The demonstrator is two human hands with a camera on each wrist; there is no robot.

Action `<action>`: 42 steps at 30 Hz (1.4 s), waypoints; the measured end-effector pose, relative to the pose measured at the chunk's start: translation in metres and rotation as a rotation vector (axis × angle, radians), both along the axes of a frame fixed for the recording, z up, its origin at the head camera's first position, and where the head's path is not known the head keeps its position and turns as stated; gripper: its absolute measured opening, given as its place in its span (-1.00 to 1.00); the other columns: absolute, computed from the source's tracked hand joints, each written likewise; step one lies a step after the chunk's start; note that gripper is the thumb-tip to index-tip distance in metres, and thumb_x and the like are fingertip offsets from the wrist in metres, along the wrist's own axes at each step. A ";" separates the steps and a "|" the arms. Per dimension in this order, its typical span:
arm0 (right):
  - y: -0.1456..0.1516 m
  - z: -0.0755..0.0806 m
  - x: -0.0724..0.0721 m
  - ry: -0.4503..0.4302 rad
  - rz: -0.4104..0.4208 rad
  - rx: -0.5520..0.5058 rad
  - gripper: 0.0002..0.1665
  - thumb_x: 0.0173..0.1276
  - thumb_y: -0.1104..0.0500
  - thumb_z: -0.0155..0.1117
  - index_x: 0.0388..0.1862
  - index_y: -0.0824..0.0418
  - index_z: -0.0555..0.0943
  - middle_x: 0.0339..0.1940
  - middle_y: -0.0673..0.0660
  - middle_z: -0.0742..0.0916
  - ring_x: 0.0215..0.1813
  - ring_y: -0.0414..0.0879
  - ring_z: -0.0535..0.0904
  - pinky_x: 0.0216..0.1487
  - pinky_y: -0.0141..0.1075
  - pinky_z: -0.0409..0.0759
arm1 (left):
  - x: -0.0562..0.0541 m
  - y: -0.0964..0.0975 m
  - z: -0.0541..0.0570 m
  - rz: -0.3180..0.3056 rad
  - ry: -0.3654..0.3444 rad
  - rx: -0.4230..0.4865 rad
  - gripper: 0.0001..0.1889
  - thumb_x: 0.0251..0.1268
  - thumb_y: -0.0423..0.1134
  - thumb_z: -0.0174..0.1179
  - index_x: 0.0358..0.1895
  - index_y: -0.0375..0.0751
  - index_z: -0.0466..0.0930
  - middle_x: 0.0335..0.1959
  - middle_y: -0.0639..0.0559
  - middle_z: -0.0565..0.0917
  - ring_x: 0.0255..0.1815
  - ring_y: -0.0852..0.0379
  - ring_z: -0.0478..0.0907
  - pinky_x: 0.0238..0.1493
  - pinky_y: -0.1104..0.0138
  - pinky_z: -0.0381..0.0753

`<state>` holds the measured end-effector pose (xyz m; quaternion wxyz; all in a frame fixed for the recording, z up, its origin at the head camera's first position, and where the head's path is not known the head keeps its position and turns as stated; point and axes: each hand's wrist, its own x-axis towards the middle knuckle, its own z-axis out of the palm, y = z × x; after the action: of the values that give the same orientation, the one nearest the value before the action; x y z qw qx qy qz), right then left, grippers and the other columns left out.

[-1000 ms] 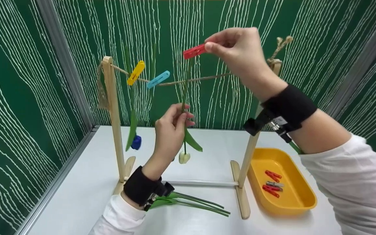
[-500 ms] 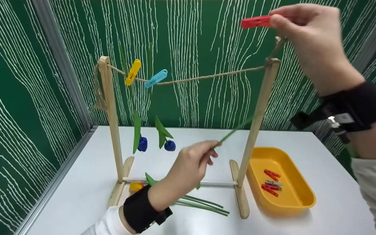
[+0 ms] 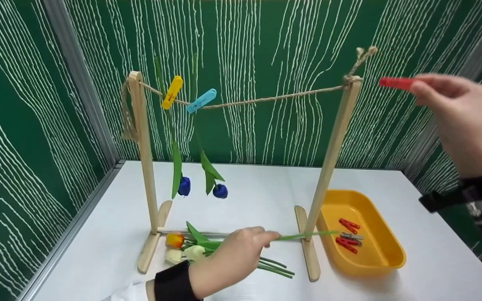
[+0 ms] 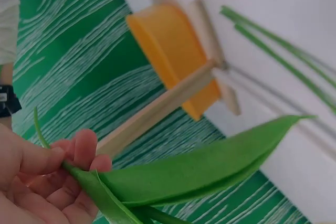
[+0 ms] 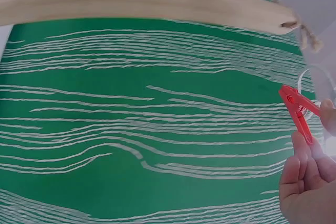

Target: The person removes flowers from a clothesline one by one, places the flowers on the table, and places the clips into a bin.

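Note:
Low over the table's front middle, my left hand (image 3: 241, 255) grips the green stem (image 3: 308, 235) of an artificial tulip. The left wrist view shows thumb and fingers pinching that stem, with a long leaf (image 4: 205, 169) beside them. Its bloom is hard to separate from the flowers under my hand: white tulips (image 3: 194, 253) and an orange-yellow one (image 3: 175, 240). Up at the right, my right hand (image 3: 458, 108) pinches a red clothespin (image 5: 300, 108). A yellow clothespin (image 3: 172, 92) and a blue one (image 3: 201, 100) hold two blue tulips (image 3: 220, 191) upside down on the rope (image 3: 266, 99).
The rope is strung between two wooden posts (image 3: 336, 138) with flat feet (image 3: 311, 259). Right of the stand, a yellow tray (image 3: 385, 255) contains several clothespins (image 3: 349, 225). Loose green stems (image 3: 276, 269) lie on the white table (image 3: 111, 251). A green wall stands behind.
My left hand has brought the tulip down from the rope to near the table, its stem swinging to point right. My right hand has moved right with the red clothespin, up and then down.

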<state>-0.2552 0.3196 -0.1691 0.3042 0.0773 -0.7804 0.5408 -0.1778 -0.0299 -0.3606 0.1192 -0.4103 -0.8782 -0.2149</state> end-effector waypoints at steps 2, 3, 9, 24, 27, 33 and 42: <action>0.010 -0.020 -0.001 -0.064 -0.018 0.045 -0.60 0.23 0.08 0.34 0.04 0.19 0.62 -0.31 -0.09 0.68 -0.48 -0.20 0.34 -0.50 -0.58 0.41 | 0.002 -0.003 -0.008 0.005 0.001 -0.067 -0.54 0.10 -0.65 0.06 0.02 -0.14 0.60 -0.34 0.07 0.67 -0.31 0.31 0.60 -0.34 0.62 0.54; 0.015 -0.032 -0.003 -0.093 -0.021 0.067 -0.60 0.24 0.07 0.32 0.04 0.17 0.61 -0.30 -0.12 0.69 -0.47 -0.23 0.38 -0.46 -0.61 0.43 | 0.004 -0.004 -0.012 0.008 0.002 -0.096 -0.54 0.09 -0.65 0.06 0.02 -0.14 0.60 -0.33 0.07 0.67 -0.30 0.30 0.60 -0.35 0.62 0.54; 0.036 -0.108 -0.006 -0.253 -0.016 0.167 -0.58 0.29 0.02 0.27 0.08 0.15 0.57 -0.26 -0.26 0.70 -0.19 -0.37 0.55 -0.19 -0.69 0.47 | 0.007 -0.012 -0.035 0.026 -0.057 -0.241 -0.52 0.06 -0.62 0.13 0.03 -0.08 0.60 -0.31 0.09 0.65 -0.29 0.26 0.60 -0.39 0.52 0.56; 0.042 -0.247 -0.001 -0.628 -0.057 0.331 -0.22 0.19 -0.29 0.23 0.14 0.30 0.52 0.02 0.30 0.66 -0.12 -0.04 0.57 -0.22 -0.55 0.58 | -0.023 -0.027 -0.092 0.115 0.285 -0.418 -0.68 0.03 -0.43 0.28 -0.10 -0.04 0.66 -0.40 0.11 0.65 -0.44 0.23 0.52 -0.51 0.47 0.43; 0.041 -0.269 -0.002 -0.655 -0.039 0.358 -0.24 0.18 -0.25 0.27 0.10 0.34 0.55 -0.02 0.31 0.68 -0.10 -0.01 0.58 -0.19 -0.45 0.63 | -0.029 -0.029 -0.103 0.133 0.275 -0.440 -0.67 0.04 -0.42 0.27 -0.09 -0.04 0.66 -0.38 0.11 0.66 -0.44 0.22 0.52 -0.50 0.47 0.43; 0.041 -0.294 -0.006 -0.663 -0.030 0.463 -0.31 0.14 -0.21 0.34 -0.04 0.37 0.63 -0.12 0.32 0.72 -0.15 0.01 0.58 -0.32 -0.48 0.54 | -0.039 -0.030 -0.120 0.149 0.326 -0.466 -0.77 0.04 -0.39 0.25 -0.20 -0.07 0.66 -0.43 0.11 0.64 -0.44 0.22 0.49 -0.52 0.46 0.42; 0.037 -0.303 -0.008 -0.647 0.013 0.567 -0.52 0.19 0.04 0.39 -0.14 0.44 0.64 -0.21 0.32 0.73 -0.31 -0.06 0.53 -0.40 -0.44 0.47 | -0.044 -0.029 -0.133 0.132 0.285 -0.491 -0.84 0.08 -0.40 0.27 -0.26 -0.12 0.67 -0.41 0.08 0.60 -0.40 0.21 0.47 -0.48 0.43 0.48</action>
<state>-0.2632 0.3567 -0.4718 0.0070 -0.0109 -0.9529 0.3030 -0.2218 -0.0593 -0.4935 0.1522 -0.3949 -0.9032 0.0720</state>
